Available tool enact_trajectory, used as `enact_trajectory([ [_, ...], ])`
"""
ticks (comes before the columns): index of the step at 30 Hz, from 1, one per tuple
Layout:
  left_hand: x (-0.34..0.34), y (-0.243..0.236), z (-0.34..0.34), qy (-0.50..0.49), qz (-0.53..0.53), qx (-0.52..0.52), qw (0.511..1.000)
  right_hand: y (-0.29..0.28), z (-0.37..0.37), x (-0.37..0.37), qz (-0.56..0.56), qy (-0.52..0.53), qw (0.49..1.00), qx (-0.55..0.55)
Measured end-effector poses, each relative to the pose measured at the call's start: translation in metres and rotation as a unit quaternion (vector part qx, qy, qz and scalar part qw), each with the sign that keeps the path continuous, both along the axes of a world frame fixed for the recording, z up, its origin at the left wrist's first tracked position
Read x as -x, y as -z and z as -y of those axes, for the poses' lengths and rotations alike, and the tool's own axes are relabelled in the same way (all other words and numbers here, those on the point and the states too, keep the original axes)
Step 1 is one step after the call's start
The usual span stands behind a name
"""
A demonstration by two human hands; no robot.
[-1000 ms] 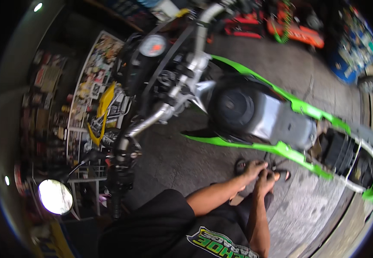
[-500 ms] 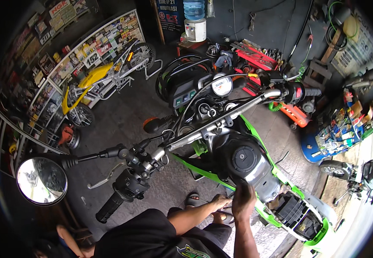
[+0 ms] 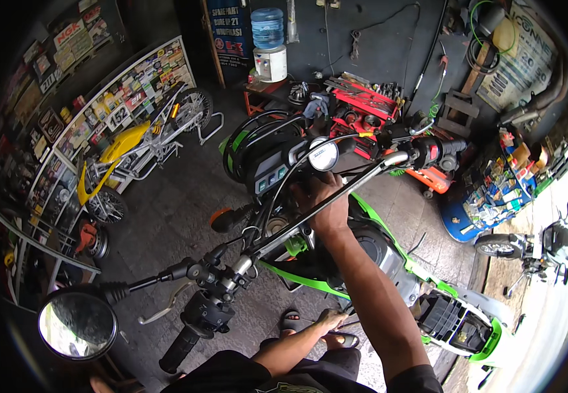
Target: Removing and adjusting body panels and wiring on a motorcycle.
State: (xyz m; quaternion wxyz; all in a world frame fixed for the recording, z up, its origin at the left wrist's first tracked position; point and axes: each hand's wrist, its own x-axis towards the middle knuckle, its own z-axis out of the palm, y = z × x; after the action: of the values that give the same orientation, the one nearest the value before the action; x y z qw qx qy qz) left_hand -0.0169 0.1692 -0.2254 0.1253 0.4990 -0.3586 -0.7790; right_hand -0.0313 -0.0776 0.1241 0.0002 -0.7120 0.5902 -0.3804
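A green and black motorcycle with its seat off stands before me, its silver handlebar (image 3: 329,204) crossing the view. My right hand (image 3: 326,204) reaches over the black fuel tank (image 3: 370,252) to the ignition area, just behind the round white gauge (image 3: 323,154). Its fingers are curled in there and partly hidden, covering the key spot. Low by the bike's left side, below the green side panel (image 3: 310,281), my left hand (image 3: 331,319) is closed. What it grips is too small to make out.
A round mirror (image 3: 77,323) juts out at left, near the left handlebar grip (image 3: 179,350). Beyond stand a yellow motorcycle (image 3: 123,144), a red tool chest (image 3: 362,101) and a water dispenser (image 3: 269,62). A blue table (image 3: 457,223) with small parts and another motorcycle (image 3: 526,247) are at right.
My right hand has gone from beside the fuel tank up and forward to the ignition area. My left hand stays low by the bike's side. The view has shifted slightly.
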Motion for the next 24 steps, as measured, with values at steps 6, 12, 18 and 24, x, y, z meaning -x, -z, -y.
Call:
enact_trajectory([
  [6,0.017,0.048,-0.012,0.020,-0.015,-0.034,0.999,0.006,-0.001,-0.007,-0.033,0.047,0.998,-0.001],
  [12,0.027,0.102,-0.021,0.027,-0.043,-0.044,0.998,0.006,-0.002,0.007,-0.051,-0.028,0.998,0.012],
  [18,0.027,0.077,-0.014,0.017,-0.020,-0.014,1.000,0.002,0.003,-0.001,-0.044,-0.016,0.999,-0.028],
  [24,0.028,0.092,-0.019,0.036,-0.020,-0.027,0.999,0.007,0.003,0.007,-0.003,-0.055,0.998,0.025],
])
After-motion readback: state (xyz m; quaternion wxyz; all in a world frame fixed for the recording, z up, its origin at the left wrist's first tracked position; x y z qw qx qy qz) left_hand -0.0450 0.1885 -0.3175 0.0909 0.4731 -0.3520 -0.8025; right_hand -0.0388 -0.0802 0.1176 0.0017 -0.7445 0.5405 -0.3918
